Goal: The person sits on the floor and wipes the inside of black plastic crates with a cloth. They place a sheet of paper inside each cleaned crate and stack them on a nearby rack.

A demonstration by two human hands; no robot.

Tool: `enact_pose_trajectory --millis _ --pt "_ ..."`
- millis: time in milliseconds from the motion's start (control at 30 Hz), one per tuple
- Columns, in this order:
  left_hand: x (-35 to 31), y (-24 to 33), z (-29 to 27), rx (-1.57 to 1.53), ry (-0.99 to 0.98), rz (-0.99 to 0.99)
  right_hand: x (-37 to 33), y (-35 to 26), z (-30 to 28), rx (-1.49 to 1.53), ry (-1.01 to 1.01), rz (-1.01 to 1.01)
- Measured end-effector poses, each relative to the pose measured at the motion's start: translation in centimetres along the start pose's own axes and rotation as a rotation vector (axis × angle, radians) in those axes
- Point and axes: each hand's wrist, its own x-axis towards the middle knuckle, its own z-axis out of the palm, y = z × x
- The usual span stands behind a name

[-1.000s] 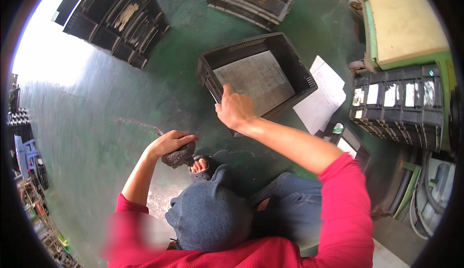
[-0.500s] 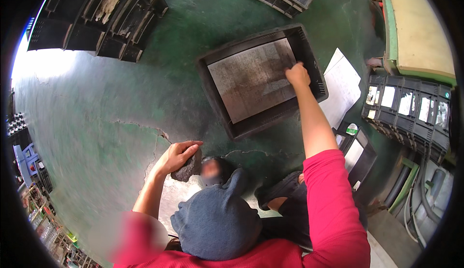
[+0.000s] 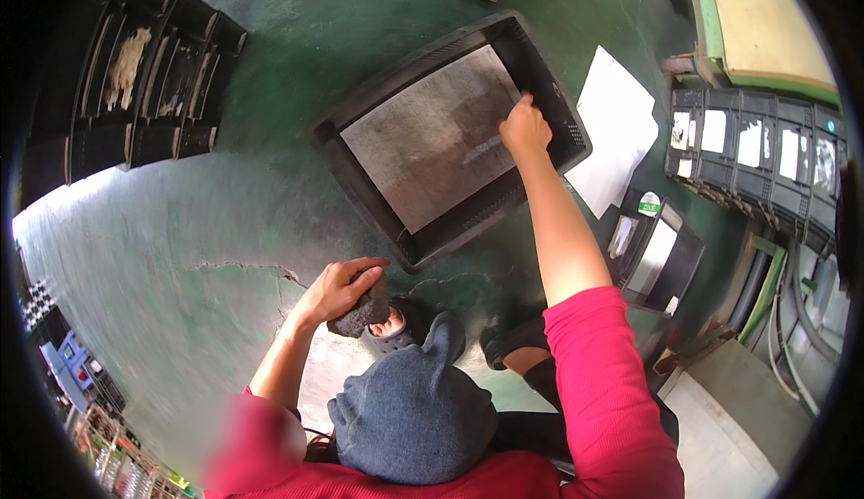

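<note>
Floor (image 3: 243, 206), green and cracked, bears black crate (image 3: 369, 195).

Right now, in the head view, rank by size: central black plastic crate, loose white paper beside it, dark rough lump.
Largest first:
Central black plastic crate
Loose white paper
Dark rough lump at the left hand

Black crates (image 3: 135, 107) stacked on a green floor (image 3: 243, 220)
White papers (image 3: 616, 125) lie over to the right; a small black box (image 3: 679, 265) sits near them; labelled crates (image 3: 774, 170) stand farther right
</note>
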Motion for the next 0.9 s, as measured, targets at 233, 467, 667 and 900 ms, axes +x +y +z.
enact_pose_trajectory --millis 233,467,667,900 --pt "0.4 0.8 -0.2 0.017 -0.036 -0.022 0.1 2.0 1.3 -0.042 0.047 -0.041" --pt "-1.3 0.5 0.8 -0.013 0.036 -0.008 -4.8 2.9 -5.0 0.438 0.324 -0.286" --pt "-2.5 0.2 0.7 -0.026 0.090 -0.045 -2.8 18.8 -10.3 1.376 0.479 0.073" --pt "-2.9 0.7 1.6 -0.008 0.105 -0.039 1.7 31.2 -4.3 1.672 0.555 0.609"
